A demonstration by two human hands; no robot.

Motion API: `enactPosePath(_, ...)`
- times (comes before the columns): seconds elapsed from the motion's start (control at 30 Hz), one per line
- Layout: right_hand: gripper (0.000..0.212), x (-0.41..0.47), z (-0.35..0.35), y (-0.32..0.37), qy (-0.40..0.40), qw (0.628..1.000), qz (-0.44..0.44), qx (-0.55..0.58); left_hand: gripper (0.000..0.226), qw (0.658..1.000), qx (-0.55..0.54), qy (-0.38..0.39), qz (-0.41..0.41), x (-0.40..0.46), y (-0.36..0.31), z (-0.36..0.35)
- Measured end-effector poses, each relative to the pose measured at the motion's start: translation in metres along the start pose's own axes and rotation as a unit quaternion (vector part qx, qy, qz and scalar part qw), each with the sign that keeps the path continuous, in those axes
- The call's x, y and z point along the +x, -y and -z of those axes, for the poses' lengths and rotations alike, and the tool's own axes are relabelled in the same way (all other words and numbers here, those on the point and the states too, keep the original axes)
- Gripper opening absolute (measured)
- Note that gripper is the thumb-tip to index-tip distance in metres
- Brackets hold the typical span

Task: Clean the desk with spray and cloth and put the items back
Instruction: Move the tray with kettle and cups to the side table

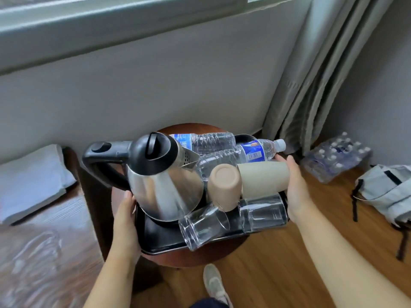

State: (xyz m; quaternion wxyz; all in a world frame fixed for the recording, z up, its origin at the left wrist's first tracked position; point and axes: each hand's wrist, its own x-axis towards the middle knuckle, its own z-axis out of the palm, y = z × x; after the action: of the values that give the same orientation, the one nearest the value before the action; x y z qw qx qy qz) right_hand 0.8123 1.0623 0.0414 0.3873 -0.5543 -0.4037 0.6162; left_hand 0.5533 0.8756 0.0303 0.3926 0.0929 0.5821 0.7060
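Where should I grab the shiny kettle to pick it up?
Take the kettle by its black looped handle, coming from the left. The handle sticks out that way, clear of the cups and bottles crowding its right side, and the loop gives fingers room for a full grip.

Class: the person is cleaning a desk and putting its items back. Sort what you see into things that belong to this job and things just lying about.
Belongs: black tray gripped by left hand and right hand, kettle, water bottles, beige cups, glasses.

Lying about: bottle pack, grey backpack, curtain, folded towel.
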Motion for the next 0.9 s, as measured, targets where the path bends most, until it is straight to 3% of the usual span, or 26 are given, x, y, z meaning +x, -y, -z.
enactPosePath(0.43,0.039,0.111,-0.077,-0.001,0.137,0.99,-0.017,-0.04,0.041,0.992,-0.047,-0.119,-0.015,0.065,0.018,0.004)
enactPosePath(0.63,0.06,0.141,-0.098,-0.012,0.199,0.978,-0.009,-0.067,0.043,0.983,-0.071,-0.169,-0.023,0.079,0.033,0.007)
enactPosePath(0.73,0.045,0.155,-0.106,-0.022,0.202,0.977,-0.006,-0.064,0.047,0.981,-0.083,-0.169,-0.04,0.089,0.043,0.01)
enactPosePath(0.9,0.075,0.177,-0.117,-0.037,0.215,0.974,-0.009,-0.077,0.04,0.978,-0.066,-0.188,-0.063,0.109,0.054,0.018)
